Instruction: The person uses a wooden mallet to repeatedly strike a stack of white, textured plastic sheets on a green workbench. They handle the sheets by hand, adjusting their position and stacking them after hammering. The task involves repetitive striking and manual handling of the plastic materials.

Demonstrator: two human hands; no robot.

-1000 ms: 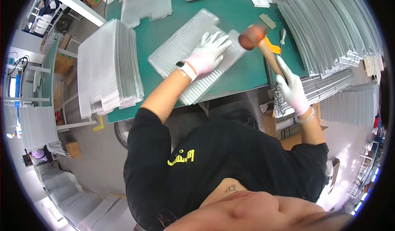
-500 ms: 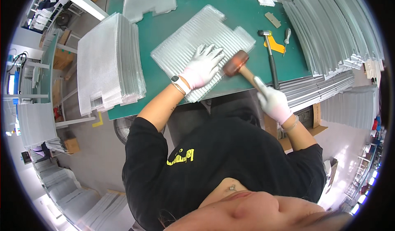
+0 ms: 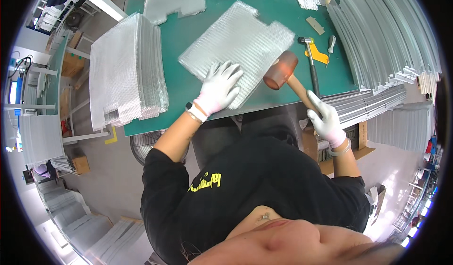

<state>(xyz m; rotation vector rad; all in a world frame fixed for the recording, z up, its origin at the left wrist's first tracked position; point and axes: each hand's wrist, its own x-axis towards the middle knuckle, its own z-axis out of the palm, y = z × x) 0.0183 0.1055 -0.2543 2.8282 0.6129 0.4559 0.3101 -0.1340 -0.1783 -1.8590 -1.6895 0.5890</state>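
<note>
On the green tabletop lies a notched silver mesh panel [image 3: 236, 43], turned at an angle. My left hand [image 3: 220, 86], in a white glove, rests on its near part with the fingers spread. My gloved right hand [image 3: 326, 121] grips the wooden handle of a mallet [image 3: 281, 70], its forefinger stretched along the handle. The mallet's brown-red head is over the table beside the panel's right edge; whether it touches the panel I cannot tell.
Left stands a stack of mesh panels [image 3: 123, 71]; another panel [image 3: 173, 0] lies behind it. To the right are a small hammer [image 3: 312, 66], a yellow piece [image 3: 319, 55], a screwdriver [image 3: 331, 44] and a flat metal plate [image 3: 315, 25]. Long metal strips [image 3: 387, 33] fill the right side.
My left hand has slid toward me and left on the panel. The mallet and my right hand have moved a little to the right. The panel has shifted slightly.
</note>
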